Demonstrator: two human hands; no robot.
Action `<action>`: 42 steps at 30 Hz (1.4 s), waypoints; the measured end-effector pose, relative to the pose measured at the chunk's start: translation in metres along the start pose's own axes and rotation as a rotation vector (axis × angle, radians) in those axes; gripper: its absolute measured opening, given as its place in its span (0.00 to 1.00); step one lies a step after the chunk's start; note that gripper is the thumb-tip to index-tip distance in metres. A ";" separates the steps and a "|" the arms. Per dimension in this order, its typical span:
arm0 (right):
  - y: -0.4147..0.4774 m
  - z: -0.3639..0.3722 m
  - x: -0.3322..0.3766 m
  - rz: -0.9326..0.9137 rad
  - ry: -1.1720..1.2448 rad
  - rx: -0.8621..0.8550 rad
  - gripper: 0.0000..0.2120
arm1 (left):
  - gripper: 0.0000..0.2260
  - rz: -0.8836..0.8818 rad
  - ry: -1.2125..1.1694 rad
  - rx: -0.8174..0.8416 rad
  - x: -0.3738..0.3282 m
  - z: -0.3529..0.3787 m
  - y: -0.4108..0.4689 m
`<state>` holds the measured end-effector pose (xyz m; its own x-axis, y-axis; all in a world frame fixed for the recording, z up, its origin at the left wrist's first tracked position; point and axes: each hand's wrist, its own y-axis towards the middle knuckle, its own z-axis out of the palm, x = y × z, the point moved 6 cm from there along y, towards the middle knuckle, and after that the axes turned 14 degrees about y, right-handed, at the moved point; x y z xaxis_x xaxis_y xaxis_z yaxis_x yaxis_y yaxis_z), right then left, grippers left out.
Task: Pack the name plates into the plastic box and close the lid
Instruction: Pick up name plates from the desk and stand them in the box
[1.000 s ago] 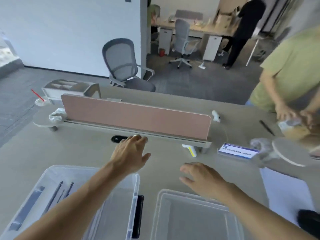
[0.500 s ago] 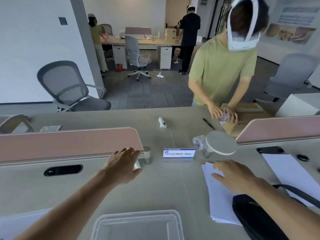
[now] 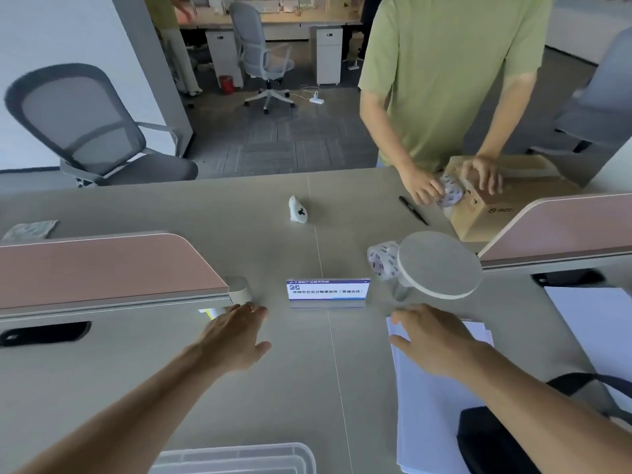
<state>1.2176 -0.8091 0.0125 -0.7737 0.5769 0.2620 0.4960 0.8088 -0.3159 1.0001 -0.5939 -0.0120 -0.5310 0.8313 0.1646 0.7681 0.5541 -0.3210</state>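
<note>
Left hand (image 3: 236, 336), lower centre-left of frame: fingers loosely spread, palm down, holding nothing. Its fingertips sit just beside the metal end foot of the pink divider (image 3: 102, 268); a small white-and-yellow object peeks out from under them, too hidden to identify.

Name plate (image 3: 327, 291), centre of frame: a clear stand with a blue-and-white card, upright on the desk (image 3: 171, 388), face toward the camera. Long axis runs left-right across the frame — the short ends point at the two hands. It lies up and to the right of the left hand, up and to the left of the right hand, and touches neither.

Right hand (image 3: 434, 340), lower centre-right: open, fingers slightly apart, empty, hovering over the top edge of a white paper stack (image 3: 431, 405). A round grey disc on a stem (image 3: 439, 265) stands just above it, close to the plate's right end.

Both hands look about equally near — judgement: a two-ended grab, one hand per short end, fits this layout.

Plastic box (image 3: 236, 458), bottom edge of frame, centre-left: only the clear rim shows, well apart from the plate, toward the person.
</note>
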 end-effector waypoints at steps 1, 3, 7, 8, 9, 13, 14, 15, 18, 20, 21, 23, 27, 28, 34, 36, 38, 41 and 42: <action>0.013 0.007 -0.003 -0.002 -0.002 0.002 0.16 | 0.24 -0.013 -0.036 0.003 0.000 0.006 0.014; 0.039 0.019 -0.011 -0.007 -0.005 -0.007 0.14 | 0.24 -0.027 -0.115 -0.005 -0.003 0.019 0.046; 0.088 0.050 -0.029 0.056 0.057 -0.019 0.14 | 0.27 -0.177 -0.474 -0.023 -0.005 0.047 0.103; 0.100 0.059 -0.033 0.096 0.140 -0.031 0.15 | 0.28 -0.253 -0.633 -0.038 -0.002 0.056 0.115; 0.111 0.069 -0.037 0.139 0.262 -0.055 0.18 | 0.27 -0.317 -0.796 -0.060 0.000 0.065 0.126; 0.143 0.098 -0.054 0.310 0.779 -0.227 0.26 | 0.17 -0.418 -1.215 -0.143 0.000 0.099 0.157; 0.148 0.104 -0.057 0.338 0.856 -0.265 0.25 | 0.15 -0.425 -1.253 -0.157 -0.002 0.103 0.160; 0.154 0.109 -0.060 0.347 0.920 -0.301 0.24 | 0.13 -0.424 -1.285 -0.178 -0.003 0.105 0.162; 0.169 0.120 -0.061 0.298 1.050 -0.386 0.14 | 0.04 -0.428 -1.327 -0.253 -0.007 0.107 0.167; 0.176 0.122 -0.059 0.266 1.019 -0.411 0.07 | 0.01 -0.439 -1.321 -0.290 -0.008 0.109 0.169; 0.179 0.123 -0.058 0.252 0.989 -0.420 0.07 | 0.02 -0.448 -1.319 -0.307 -0.008 0.110 0.168; 0.178 0.122 -0.055 0.239 0.954 -0.437 0.10 | 0.04 -0.456 -1.324 -0.321 -0.008 0.110 0.164; 0.159 0.103 -0.043 0.186 0.933 -0.480 0.15 | 0.03 -0.426 -1.372 -0.348 0.001 0.092 0.148; 0.151 0.093 -0.037 0.172 0.933 -0.489 0.18 | 0.01 -0.410 -1.372 -0.358 0.005 0.082 0.141; 0.083 0.005 0.008 0.055 0.949 -0.570 0.16 | 0.05 -0.326 -1.384 -0.443 0.028 -0.006 0.062; 0.050 -0.028 0.028 -0.009 0.937 -0.588 0.16 | 0.03 -0.291 -1.351 -0.482 0.035 -0.042 0.025; 0.016 -0.056 0.048 -0.062 0.926 -0.588 0.17 | 0.02 -0.257 -1.300 -0.533 0.042 -0.075 -0.013; -0.036 -0.079 0.071 -0.127 0.942 -0.569 0.18 | 0.03 -0.206 -1.238 -0.562 0.052 -0.107 -0.068; -0.051 -0.084 0.078 -0.150 0.946 -0.562 0.17 | 0.03 -0.173 -1.203 -0.570 0.055 -0.116 -0.086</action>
<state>1.1645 -0.7960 0.1256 -0.3464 0.1298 0.9291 0.7163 0.6761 0.1726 0.9463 -0.5904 0.1325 -0.3928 0.3574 -0.8474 0.5440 0.8332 0.0992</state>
